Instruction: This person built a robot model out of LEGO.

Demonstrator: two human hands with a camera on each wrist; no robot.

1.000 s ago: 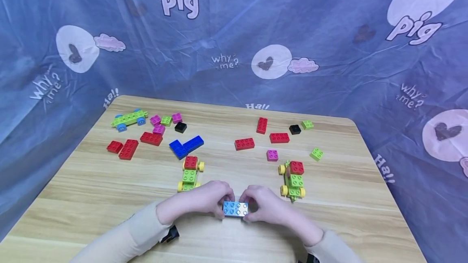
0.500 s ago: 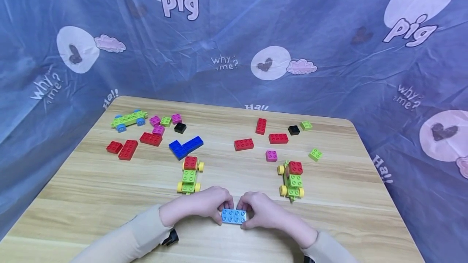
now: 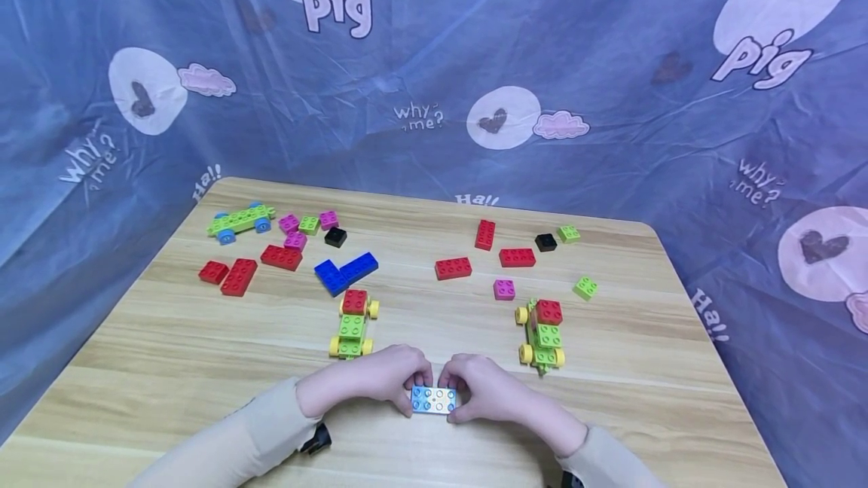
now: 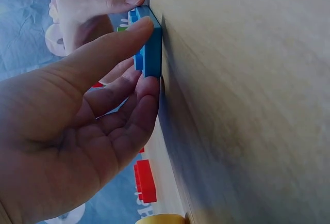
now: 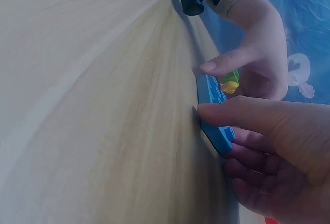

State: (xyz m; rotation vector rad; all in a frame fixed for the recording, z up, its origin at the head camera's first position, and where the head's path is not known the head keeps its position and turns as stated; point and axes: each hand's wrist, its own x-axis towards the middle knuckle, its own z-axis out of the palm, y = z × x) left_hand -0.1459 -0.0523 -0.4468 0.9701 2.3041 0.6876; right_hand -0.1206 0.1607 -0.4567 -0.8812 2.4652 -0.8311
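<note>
A light blue building brick (image 3: 434,400) with two rows of studs lies flat at the front middle of the table, studs up. My left hand (image 3: 395,377) grips its left end, thumb on the near side and fingers behind. At the other end my right hand (image 3: 478,390) holds it the same way. In the left wrist view the left thumb presses the side of the blue brick (image 4: 152,48), close against the wood. The right wrist view shows both thumbs along the near side of the brick (image 5: 209,113).
Two brick cars with yellow wheels, a left one (image 3: 351,326) and a right one (image 3: 544,335), stand just beyond my hands. Farther back are dark blue bricks (image 3: 346,272), several red bricks (image 3: 453,268), a black brick (image 3: 545,242) and a green car base (image 3: 241,221) with blue wheels.
Over the last second both hands and the light blue brick have shifted slightly toward me. Since half a second ago they have stayed nearly still, both still gripping the brick.
</note>
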